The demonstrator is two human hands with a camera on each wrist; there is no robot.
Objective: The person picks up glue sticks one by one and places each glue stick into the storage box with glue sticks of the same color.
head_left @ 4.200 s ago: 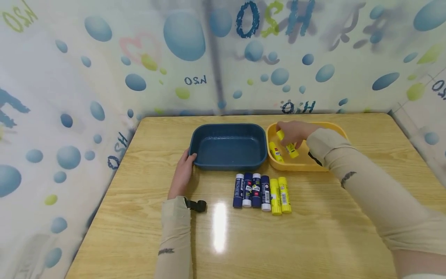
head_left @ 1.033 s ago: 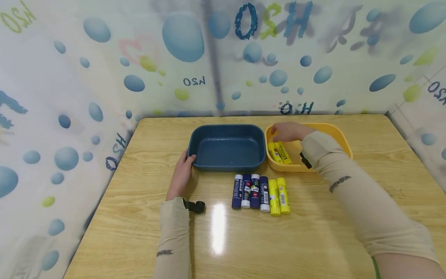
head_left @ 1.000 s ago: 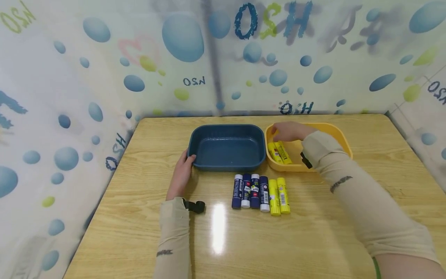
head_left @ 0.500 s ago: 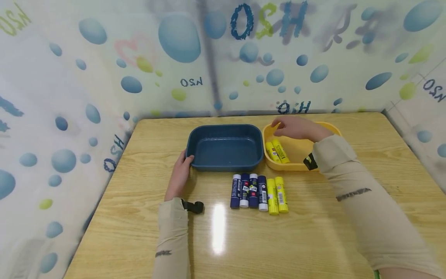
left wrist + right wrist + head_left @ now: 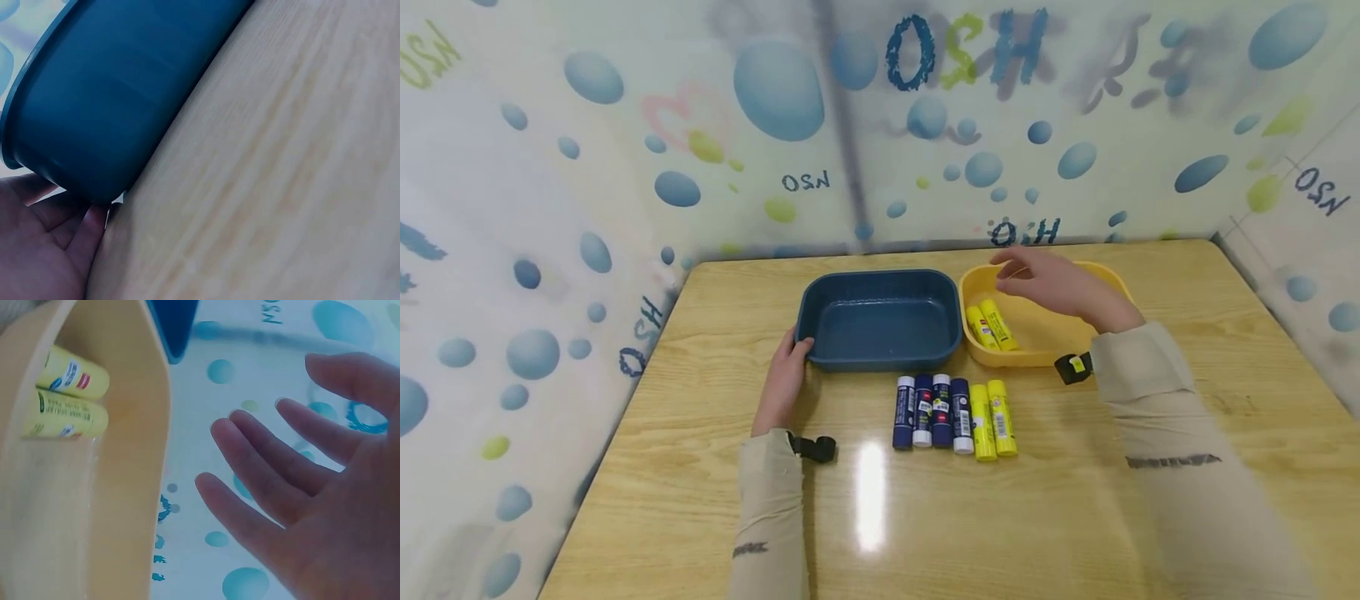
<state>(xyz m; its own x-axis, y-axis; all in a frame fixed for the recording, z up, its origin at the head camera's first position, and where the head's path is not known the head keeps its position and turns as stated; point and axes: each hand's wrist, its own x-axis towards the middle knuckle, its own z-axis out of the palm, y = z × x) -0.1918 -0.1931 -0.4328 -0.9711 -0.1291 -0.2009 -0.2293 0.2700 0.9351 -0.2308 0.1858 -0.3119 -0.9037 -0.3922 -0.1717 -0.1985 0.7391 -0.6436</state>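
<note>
At the left front corner of the blue plastic tray (image 5: pixel 880 363), my left hand (image 5: pixel 781 383) grips, its thumb on the front side and fingers along the left end. The left wrist view shows its fingertips against the tray wall (image 5: pixel 106 119). My right hand (image 5: pixel 1056 285) is above the yellow tray (image 5: pixel 1026 359), fingers spread and loosely bent, holding nothing. Inside that tray, two yellow glue sticks (image 5: pixel 999 325) lie side by side at the left end; the right wrist view shows their labels. The blue tray's inside is bare.
In front of the trays, several navy-and-white glue sticks (image 5: pixel 922 412) lie in a row on the wooden table (image 5: pixel 700 500), with two yellow glue sticks (image 5: pixel 1001 418) at the row's right end. The trays stand close together near the patterned wall (image 5: pixel 880 200).
My right hand has let go of a yellow glue stick, which lies beside the other in the yellow tray. It has since risen and drawn back right. The left hand keeps its hold.
</note>
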